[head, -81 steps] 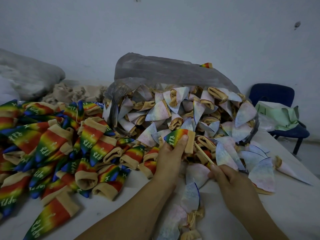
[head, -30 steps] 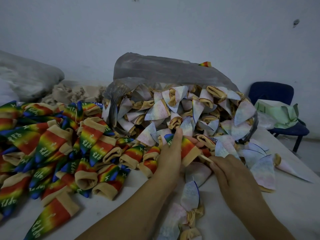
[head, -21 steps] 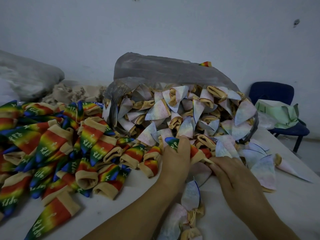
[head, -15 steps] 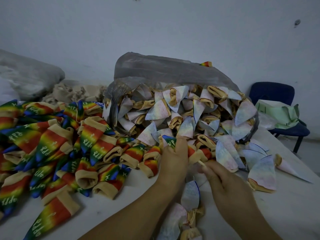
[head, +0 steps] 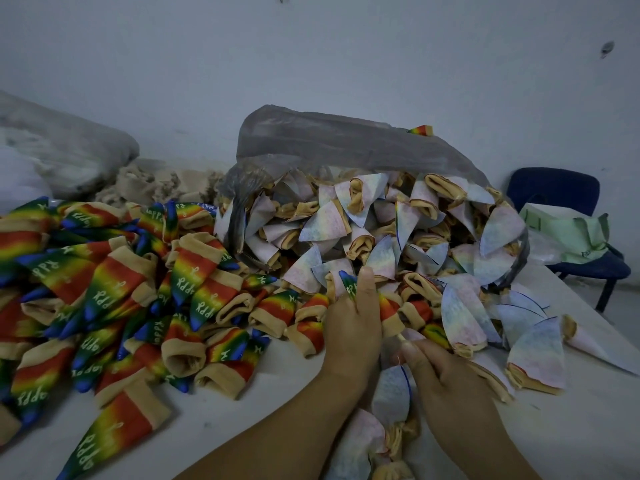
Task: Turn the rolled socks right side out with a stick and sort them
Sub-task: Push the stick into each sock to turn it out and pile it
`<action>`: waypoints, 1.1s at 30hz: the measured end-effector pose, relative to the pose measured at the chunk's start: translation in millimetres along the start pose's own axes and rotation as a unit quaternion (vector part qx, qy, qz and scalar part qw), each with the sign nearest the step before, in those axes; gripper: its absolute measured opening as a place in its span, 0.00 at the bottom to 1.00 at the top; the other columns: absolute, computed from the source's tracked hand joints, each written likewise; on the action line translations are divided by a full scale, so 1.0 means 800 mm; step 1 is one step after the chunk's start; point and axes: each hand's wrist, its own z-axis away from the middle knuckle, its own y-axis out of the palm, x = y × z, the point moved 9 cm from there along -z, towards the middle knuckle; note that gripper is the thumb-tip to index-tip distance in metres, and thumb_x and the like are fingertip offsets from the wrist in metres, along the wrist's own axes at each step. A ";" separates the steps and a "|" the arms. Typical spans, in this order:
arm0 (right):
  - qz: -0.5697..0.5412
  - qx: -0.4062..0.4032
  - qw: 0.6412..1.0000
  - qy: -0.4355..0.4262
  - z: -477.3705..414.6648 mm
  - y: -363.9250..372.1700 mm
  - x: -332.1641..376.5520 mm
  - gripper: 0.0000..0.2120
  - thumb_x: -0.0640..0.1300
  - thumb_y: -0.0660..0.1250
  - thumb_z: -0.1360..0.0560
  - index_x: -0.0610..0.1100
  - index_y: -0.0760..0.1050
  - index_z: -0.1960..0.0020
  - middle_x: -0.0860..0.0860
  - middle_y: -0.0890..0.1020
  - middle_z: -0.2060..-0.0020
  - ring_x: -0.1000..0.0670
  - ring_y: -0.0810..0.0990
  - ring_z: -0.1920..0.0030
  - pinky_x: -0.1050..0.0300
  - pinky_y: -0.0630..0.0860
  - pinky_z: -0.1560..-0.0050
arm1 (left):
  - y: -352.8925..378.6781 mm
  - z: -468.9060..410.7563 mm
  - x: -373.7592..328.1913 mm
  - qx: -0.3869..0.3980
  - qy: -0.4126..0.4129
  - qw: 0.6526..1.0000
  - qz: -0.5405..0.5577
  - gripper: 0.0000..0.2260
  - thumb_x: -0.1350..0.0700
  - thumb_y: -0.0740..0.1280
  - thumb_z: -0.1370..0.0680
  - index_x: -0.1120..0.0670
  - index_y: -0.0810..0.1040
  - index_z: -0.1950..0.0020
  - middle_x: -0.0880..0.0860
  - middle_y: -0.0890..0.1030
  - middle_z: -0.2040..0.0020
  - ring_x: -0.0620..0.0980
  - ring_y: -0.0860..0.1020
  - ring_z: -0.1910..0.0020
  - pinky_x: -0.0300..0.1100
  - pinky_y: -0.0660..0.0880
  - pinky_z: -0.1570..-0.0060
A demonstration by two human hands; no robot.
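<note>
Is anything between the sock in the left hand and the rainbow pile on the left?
Nothing visible does. The sock in the left hand is at the edge of the rainbow pile, with no other thing between them.

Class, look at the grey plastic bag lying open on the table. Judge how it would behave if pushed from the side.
The plastic bag would probably dent rather than slide: its film is thin and creased. Packed with pale rolled socks, it likely feels bulky yet light. Its mouth gapes toward the table, so more socks would probably spill.
</note>
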 end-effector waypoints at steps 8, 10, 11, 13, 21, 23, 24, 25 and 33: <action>0.040 -0.005 0.999 -0.036 0.003 0.001 0.003 0.13 0.63 0.48 0.30 0.63 0.69 0.62 0.50 0.81 0.65 0.55 0.77 0.63 0.51 0.75 0.59 | -0.009 -0.001 0.006 -0.044 0.004 0.995 0.089 0.24 0.35 0.49 0.24 0.51 0.64 0.70 0.46 0.66 0.77 0.42 0.67 0.75 0.36 0.68 0.71; 0.031 -0.008 0.999 -0.034 0.003 0.001 0.002 0.12 0.63 0.48 0.29 0.63 0.69 0.62 0.50 0.81 0.64 0.56 0.76 0.64 0.53 0.74 0.60 | -0.010 0.000 0.006 -0.048 -0.006 0.994 0.094 0.25 0.34 0.49 0.25 0.51 0.64 0.71 0.48 0.66 0.75 0.46 0.67 0.74 0.44 0.70 0.68; 0.024 -0.010 0.999 -0.032 0.003 0.001 0.001 0.11 0.62 0.49 0.28 0.63 0.69 0.62 0.50 0.81 0.63 0.57 0.75 0.64 0.55 0.72 0.60 | -0.007 0.001 0.003 -0.043 -0.001 0.996 0.080 0.25 0.34 0.49 0.25 0.51 0.63 0.72 0.52 0.68 0.75 0.47 0.66 0.75 0.47 0.69 0.67; -0.003 -0.010 1.000 -0.020 0.001 0.001 -0.001 0.12 0.57 0.54 0.24 0.61 0.71 0.63 0.51 0.82 0.61 0.60 0.73 0.65 0.62 0.68 0.62 | -0.002 0.000 0.003 -0.028 -0.005 0.998 0.051 0.25 0.33 0.49 0.26 0.49 0.62 0.74 0.53 0.71 0.76 0.46 0.65 0.77 0.44 0.68 0.66; 0.014 0.054 0.996 -0.072 -0.013 -0.030 0.008 0.16 0.65 0.52 0.32 0.61 0.74 0.66 0.63 0.80 0.62 0.64 0.76 0.58 0.73 0.69 0.60 | 0.012 0.009 -0.034 0.045 0.141 0.977 -0.153 0.14 0.53 0.77 0.30 0.65 0.83 0.62 0.53 0.80 0.73 0.43 0.74 0.80 0.29 0.68 0.76; 0.057 0.049 0.993 -0.086 -0.013 -0.034 0.004 0.17 0.68 0.49 0.33 0.63 0.73 0.64 0.57 0.81 0.63 0.61 0.77 0.59 0.67 0.71 0.60 | 0.011 0.015 -0.035 -0.031 0.183 0.954 -0.237 0.29 0.60 0.86 0.52 0.65 0.82 0.55 0.58 0.75 0.78 0.44 0.72 0.83 0.32 0.66 0.79; 0.072 0.047 0.992 -0.088 -0.013 -0.033 0.001 0.17 0.69 0.48 0.33 0.64 0.73 0.63 0.56 0.82 0.63 0.61 0.77 0.59 0.65 0.70 0.60 | 0.010 0.019 -0.045 -0.042 0.186 0.957 -0.217 0.33 0.61 0.86 0.53 0.64 0.81 0.52 0.57 0.74 0.79 0.44 0.71 0.84 0.32 0.66 0.80; 0.081 0.045 0.992 -0.088 -0.012 -0.032 -0.002 0.16 0.69 0.48 0.33 0.65 0.72 0.62 0.56 0.82 0.62 0.61 0.77 0.59 0.65 0.70 0.60 | 0.014 0.014 -0.038 -0.021 0.173 0.962 -0.211 0.26 0.63 0.85 0.48 0.63 0.82 0.54 0.56 0.73 0.80 0.43 0.71 0.84 0.32 0.66 0.79; 0.116 -0.008 0.989 -0.089 -0.015 -0.024 -0.016 0.15 0.68 0.45 0.30 0.65 0.67 0.62 0.68 0.77 0.68 0.65 0.75 0.63 0.68 0.66 0.68 | 0.025 0.004 0.014 0.087 -0.017 0.996 0.021 0.25 0.44 0.57 0.18 0.49 0.72 0.75 0.38 0.73 0.80 0.32 0.73 0.76 0.24 0.68 0.70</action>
